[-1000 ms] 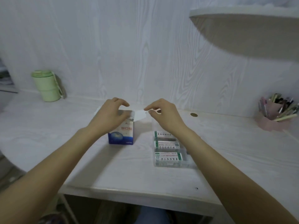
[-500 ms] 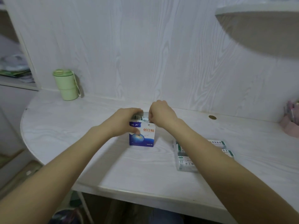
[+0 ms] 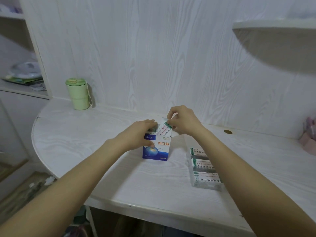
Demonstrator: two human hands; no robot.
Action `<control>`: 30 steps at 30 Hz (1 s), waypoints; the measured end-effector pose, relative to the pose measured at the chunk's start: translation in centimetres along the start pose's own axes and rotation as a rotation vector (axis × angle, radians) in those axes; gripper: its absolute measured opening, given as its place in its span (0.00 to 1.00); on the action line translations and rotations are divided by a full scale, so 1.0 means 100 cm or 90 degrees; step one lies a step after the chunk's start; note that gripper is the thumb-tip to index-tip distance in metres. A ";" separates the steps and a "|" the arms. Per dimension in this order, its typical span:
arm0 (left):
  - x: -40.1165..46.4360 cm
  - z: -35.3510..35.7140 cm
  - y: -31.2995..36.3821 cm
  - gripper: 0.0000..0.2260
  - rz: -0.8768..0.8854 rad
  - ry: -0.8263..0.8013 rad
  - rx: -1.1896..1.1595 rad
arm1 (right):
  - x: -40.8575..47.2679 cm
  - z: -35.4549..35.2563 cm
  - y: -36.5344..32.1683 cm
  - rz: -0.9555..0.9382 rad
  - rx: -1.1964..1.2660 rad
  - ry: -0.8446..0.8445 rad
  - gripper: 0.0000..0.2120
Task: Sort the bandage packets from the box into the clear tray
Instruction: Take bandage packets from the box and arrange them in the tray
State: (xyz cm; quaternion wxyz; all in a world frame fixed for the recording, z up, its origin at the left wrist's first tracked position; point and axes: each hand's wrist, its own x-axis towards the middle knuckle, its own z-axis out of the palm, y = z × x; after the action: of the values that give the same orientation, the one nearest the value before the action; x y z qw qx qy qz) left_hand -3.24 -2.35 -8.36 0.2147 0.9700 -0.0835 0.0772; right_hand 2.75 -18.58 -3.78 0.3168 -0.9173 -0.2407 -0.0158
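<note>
Step now: pulling a bandage packet point(image 3: 164, 128) out of the box point(image 3: 156, 148). Left hand point(image 3: 138, 136) grips the box w/ curled fingers. Right hand point(image 3: 183, 124) pinches the packet, half out of the box top. Next, I think: lift it free & lay it in the clear tray point(image 3: 206, 184), near on the right, already holding packets.

box point(image 3: 156, 149): white upper half with orange-red characters, deep blue lower half with a lighter blue globe graphic, small blue label top left. bandage packet point(image 3: 163, 129) sticking out of it: white, green edge band, reddish print. packets in clear tray point(image 3: 205, 184): white, green end stripes, dark text. cup point(image 3: 79, 94): pale green, lid same green. desk point(image 3: 95, 134) and wall panel point(image 3: 136, 53): white woodgrain. pen holder point(image 3: 308, 144): pink.
</note>
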 end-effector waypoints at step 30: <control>0.022 0.034 0.123 0.12 -0.023 -0.057 -0.601 | -0.084 -0.066 0.092 0.028 0.462 0.131 0.10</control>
State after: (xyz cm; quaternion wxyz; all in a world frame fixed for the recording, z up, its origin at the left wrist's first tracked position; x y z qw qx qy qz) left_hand -3.15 -15.12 -6.02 0.6294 0.7702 -0.1021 -0.0147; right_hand 0.31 -32.45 -5.31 0.6438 -0.7441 -0.1778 -0.0151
